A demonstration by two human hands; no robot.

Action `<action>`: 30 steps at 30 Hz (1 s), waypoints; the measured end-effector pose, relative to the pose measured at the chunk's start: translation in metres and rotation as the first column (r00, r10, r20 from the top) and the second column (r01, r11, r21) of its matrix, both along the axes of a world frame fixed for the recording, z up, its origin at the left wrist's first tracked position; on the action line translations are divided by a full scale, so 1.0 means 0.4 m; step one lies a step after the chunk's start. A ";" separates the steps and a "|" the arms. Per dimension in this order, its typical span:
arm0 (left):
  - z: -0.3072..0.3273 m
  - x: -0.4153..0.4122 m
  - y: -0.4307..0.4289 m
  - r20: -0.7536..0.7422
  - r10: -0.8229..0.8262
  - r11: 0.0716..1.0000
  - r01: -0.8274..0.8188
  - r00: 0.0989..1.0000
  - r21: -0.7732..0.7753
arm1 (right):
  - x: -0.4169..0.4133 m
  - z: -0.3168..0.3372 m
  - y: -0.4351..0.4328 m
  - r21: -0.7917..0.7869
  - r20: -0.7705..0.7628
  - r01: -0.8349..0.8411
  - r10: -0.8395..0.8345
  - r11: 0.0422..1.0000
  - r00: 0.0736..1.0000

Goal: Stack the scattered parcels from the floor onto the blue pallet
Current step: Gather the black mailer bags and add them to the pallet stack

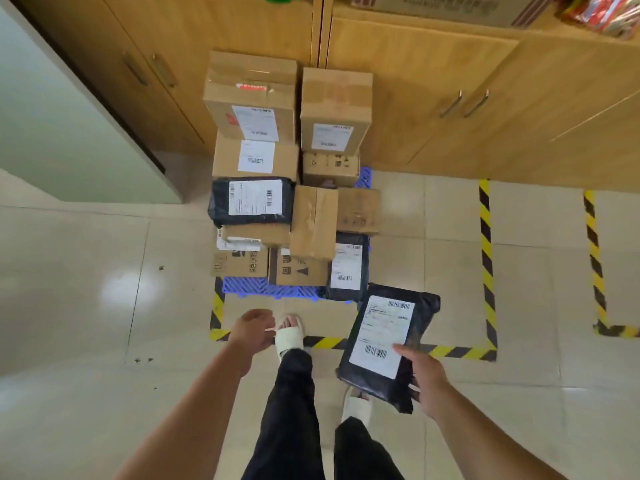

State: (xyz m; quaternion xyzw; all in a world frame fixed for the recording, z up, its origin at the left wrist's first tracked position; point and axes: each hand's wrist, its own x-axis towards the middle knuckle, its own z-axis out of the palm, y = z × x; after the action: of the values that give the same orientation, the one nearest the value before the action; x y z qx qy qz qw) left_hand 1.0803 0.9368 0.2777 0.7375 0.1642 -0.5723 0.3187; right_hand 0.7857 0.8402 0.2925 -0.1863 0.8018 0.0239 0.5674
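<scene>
Loose black trousers [294, 410], white open-toed slippers [289, 338] on both feet.

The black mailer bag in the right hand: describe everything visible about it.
The black mailer bag is a soft, crinkled plastic pouch that bulges slightly as if filled. A large white shipping label with barcodes near its top and bottom covers most of its upper face. It is held above the floor, tilted, label up, just in front of the blue pallet at its right corner. The right hand grips its near right edge, thumb on top by the label's corner.
</scene>
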 end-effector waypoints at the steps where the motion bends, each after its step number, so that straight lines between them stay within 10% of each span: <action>1: -0.019 -0.015 0.014 -0.002 0.006 1.000 -0.006 1.000 0.010 | 0.001 -0.019 -0.002 -0.004 0.015 -0.018 0.018 1.000 1.000; 13: -0.260 -0.039 0.082 0.302 -0.079 0.997 0.076 0.950 0.022 | -0.046 -0.224 -0.077 -0.186 0.343 0.011 0.055 0.982 0.938; 22: -0.549 0.203 -0.235 0.705 0.146 0.935 0.137 0.694 -0.328 | -0.020 -0.621 -0.229 -0.293 0.437 -0.071 0.200 0.953 0.877; 30: -0.712 0.291 -0.342 0.889 0.139 0.964 0.145 0.435 -0.222 | 0.092 -0.829 -0.340 -0.475 0.379 -0.310 0.509 0.824 0.773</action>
State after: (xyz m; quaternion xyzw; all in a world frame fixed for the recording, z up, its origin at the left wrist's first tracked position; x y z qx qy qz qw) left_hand 1.1967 0.7999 -0.0072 0.8786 -0.1100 -0.1094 0.4516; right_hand 0.8224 0.7041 -0.0389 -0.4673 0.5580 -0.0568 0.6834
